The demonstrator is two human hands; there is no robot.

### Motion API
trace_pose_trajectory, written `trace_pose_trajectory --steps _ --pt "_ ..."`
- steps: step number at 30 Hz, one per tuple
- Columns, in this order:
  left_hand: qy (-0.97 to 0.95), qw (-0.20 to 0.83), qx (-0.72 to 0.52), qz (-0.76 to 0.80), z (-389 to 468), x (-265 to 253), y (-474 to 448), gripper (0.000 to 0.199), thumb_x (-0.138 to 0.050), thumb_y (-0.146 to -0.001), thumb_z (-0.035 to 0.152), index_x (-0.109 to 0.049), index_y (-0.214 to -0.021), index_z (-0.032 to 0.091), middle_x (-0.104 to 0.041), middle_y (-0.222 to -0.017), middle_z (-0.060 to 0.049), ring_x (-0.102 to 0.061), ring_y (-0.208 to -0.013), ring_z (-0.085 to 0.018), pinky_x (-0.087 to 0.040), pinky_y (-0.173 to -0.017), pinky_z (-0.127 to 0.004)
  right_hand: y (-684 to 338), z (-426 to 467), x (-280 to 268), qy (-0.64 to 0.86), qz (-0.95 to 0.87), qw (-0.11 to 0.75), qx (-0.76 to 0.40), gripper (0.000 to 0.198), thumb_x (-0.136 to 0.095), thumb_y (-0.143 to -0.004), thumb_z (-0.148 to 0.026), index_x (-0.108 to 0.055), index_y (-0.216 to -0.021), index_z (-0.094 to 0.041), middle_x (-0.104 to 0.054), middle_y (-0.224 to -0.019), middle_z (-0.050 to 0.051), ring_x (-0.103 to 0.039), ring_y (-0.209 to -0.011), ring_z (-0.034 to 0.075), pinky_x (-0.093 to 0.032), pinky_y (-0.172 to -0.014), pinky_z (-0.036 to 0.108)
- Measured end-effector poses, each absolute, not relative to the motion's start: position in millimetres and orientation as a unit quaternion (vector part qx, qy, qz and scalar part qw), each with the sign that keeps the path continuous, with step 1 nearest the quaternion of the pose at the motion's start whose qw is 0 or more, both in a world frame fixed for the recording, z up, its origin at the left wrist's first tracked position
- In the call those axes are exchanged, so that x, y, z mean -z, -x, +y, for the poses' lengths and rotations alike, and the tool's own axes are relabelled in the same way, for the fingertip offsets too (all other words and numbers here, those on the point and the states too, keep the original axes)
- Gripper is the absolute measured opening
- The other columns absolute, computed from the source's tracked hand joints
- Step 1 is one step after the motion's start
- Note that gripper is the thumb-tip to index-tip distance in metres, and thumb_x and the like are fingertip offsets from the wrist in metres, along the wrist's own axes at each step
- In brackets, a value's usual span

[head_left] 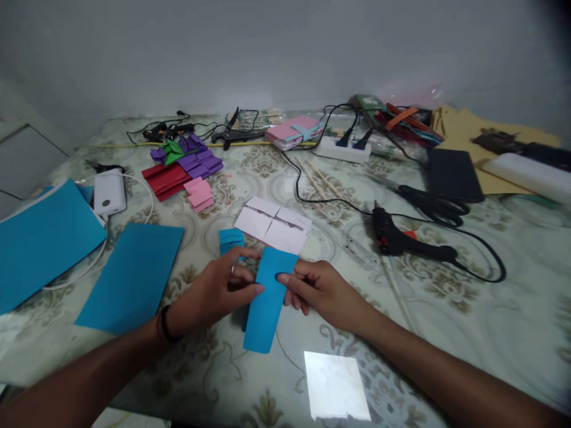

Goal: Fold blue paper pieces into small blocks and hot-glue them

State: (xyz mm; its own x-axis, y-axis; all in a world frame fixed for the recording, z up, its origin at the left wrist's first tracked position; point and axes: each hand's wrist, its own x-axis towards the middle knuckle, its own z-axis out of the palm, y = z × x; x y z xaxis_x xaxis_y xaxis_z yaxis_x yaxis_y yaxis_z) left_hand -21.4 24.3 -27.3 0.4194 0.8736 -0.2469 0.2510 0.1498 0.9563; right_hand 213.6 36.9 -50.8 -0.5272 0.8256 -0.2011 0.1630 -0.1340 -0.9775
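A folded strip of blue paper (267, 306) is held upright and slightly tilted above the table. My left hand (223, 285) pinches its left edge between thumb and fingers. On the other side, my right hand (319, 291) grips the strip with the thumb lying across its front. Just beyond the hands lies a folded white paper piece (285, 229) with creases and flaps. A small folded blue paper piece (231, 238) rests beside it, partly hidden behind my left fingers. To the left is a flat blue sheet (134, 276).
More blue sheets (44, 238) and a white power bank (109, 193) lie at left. Red folded paper (166, 179), purple folded paper (200, 163) and pink pieces (198, 193) sit beyond. At right are a black glue gun (408, 238), scissors (432, 205) and a power strip (342, 150).
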Motion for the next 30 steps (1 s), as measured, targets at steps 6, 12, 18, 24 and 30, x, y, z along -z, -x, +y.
trace_pose_trajectory --steps 6,12,18,24,30 --pt "-0.653 0.550 -0.202 0.479 26.2 21.6 21.1 0.033 -0.062 -0.096 0.037 -0.051 -0.071 0.017 -0.041 -0.062 0.007 -0.039 -0.059 -0.009 -0.031 -0.055 -0.023 -214.2 38.4 52.5 0.399 -0.605 0.273 -0.633 0.055 -0.063 -0.094 -0.065 -0.066 -0.070 -0.016 -0.064 -0.058 0.001 -0.054 -0.046 0.009 -0.045 -0.044 0.021" --pt "-0.661 0.534 -0.201 0.487 26.6 17.4 20.1 0.030 -0.061 -0.095 0.034 -0.053 -0.070 0.017 -0.041 -0.060 0.007 -0.038 -0.057 -0.009 -0.029 -0.054 -0.023 -214.2 37.8 49.8 0.383 -0.613 0.262 -0.640 0.053 -0.062 -0.095 -0.063 -0.065 -0.072 -0.016 -0.066 -0.064 0.002 -0.057 -0.050 0.009 -0.047 -0.046 0.020" --pt "-0.680 0.544 -0.164 0.463 27.1 19.0 20.9 0.034 -0.058 -0.097 0.035 -0.053 -0.068 0.018 -0.057 -0.061 0.003 -0.053 -0.058 -0.012 -0.039 -0.057 -0.025 -213.8 37.2 50.2 0.397 -0.617 0.265 -0.626 0.056 -0.061 -0.095 -0.065 -0.064 -0.068 -0.016 -0.065 -0.060 0.001 -0.054 -0.047 0.008 -0.045 -0.044 0.020" --pt "-0.699 0.511 -0.162 0.473 27.8 19.0 21.3 0.040 -0.058 -0.097 0.034 -0.047 -0.062 0.018 -0.052 -0.059 0.004 -0.050 -0.057 -0.011 -0.036 -0.056 -0.025 -214.0 37.2 46.7 0.387 -0.613 0.261 -0.637 0.055 -0.061 -0.095 -0.066 -0.064 -0.070 -0.016 -0.067 -0.064 0.003 -0.056 -0.050 0.009 -0.047 -0.046 0.021" --pt "-0.702 0.512 -0.163 0.467 28.4 18.1 21.0 0.041 -0.057 -0.099 0.035 -0.048 -0.062 0.017 -0.051 -0.060 0.004 -0.048 -0.058 -0.011 -0.037 -0.057 -0.025 -214.3 36.9 44.0 0.402 -0.630 0.246 -0.617 0.059 -0.060 -0.094 -0.068 -0.061 -0.064 -0.017 -0.063 -0.054 0.000 -0.049 -0.044 0.008 -0.039 -0.042 0.020"
